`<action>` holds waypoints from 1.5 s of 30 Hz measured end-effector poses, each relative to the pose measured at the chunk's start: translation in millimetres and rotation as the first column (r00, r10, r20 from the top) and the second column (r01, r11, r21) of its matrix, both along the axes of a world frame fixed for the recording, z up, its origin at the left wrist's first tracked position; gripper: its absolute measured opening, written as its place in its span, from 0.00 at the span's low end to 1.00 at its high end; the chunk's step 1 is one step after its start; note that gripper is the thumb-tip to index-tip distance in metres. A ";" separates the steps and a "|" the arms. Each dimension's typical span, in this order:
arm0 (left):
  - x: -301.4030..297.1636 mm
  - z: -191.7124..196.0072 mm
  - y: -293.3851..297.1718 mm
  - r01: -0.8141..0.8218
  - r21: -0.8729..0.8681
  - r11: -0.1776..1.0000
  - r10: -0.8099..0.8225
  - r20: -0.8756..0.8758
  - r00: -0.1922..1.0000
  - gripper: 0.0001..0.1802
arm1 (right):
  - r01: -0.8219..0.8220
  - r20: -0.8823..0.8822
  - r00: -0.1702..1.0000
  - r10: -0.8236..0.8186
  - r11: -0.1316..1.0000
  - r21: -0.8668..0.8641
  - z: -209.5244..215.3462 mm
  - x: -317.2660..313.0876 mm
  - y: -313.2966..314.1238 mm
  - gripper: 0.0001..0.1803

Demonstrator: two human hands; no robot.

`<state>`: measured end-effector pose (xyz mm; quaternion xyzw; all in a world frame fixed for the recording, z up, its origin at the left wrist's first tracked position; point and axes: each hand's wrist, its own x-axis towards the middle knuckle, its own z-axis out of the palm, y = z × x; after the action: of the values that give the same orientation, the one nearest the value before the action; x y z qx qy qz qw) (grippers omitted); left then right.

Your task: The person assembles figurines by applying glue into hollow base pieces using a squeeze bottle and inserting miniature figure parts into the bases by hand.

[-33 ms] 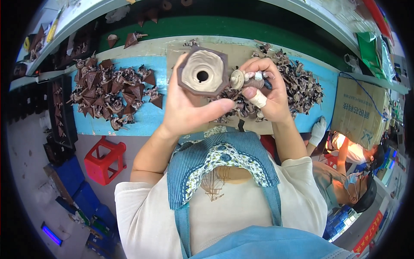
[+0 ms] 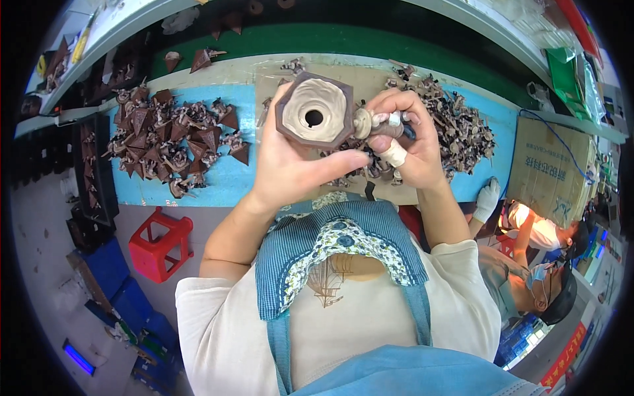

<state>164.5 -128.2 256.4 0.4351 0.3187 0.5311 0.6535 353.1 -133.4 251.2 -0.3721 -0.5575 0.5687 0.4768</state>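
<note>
Left hand: the left hand (image 2: 290, 165) is closed around a brown hexagonal mould (image 2: 314, 109), fingers wrapped behind it and the thumb reaching across below it; the mould is held up above the counter, its open face turned toward the camera.
Mould: pale, ridged lining inside, with a dark round hole at the middle.
Right hand: the right hand (image 2: 403, 142) pinches a small rotary tool (image 2: 383, 121), fingers curled tight round its shaft; one finger wears a pale bandage or finger cot.
Tool: its round, pale disc head lies just beside the mould's right edge; whether it touches cannot be told.
Counter: the blue counter (image 2: 218, 181) runs across the upper part of the view, with a beige mat under the hands.
Left heap: a pile of brown triangular pieces (image 2: 175, 138) lies on the counter, well apart from the hands.
Right heap: a heap of small dark figurine parts (image 2: 462, 135) lies just behind the right hand.
Floor: a red plastic stool (image 2: 160, 243) stands below the counter.
Nearby: another person (image 2: 535, 264) sits at the right.
</note>
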 end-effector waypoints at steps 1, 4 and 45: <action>0.9 0.0 -2.6 0.002 0.000 1.000 -0.002 0.000 1.000 0.40 | -0.017 0.057 0.998 0.012 0.996 0.091 1.4 -0.5 -2.7 0.15; 6.2 -3.2 -9.4 -0.098 0.042 0.994 0.105 -0.236 0.966 0.28 | -0.005 0.142 0.990 -0.018 0.987 0.163 4.7 -2.0 -8.1 0.15; 17.2 0.7 -8.4 0.367 0.178 0.913 -0.300 -0.316 0.900 0.34 | -0.548 0.589 0.782 0.205 0.676 0.492 63.6 2.9 22.4 0.15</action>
<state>181.7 -136.5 257.2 0.6284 0.2640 0.3767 0.6273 356.0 -111.0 314.8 -0.1892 -0.8841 0.3188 0.2844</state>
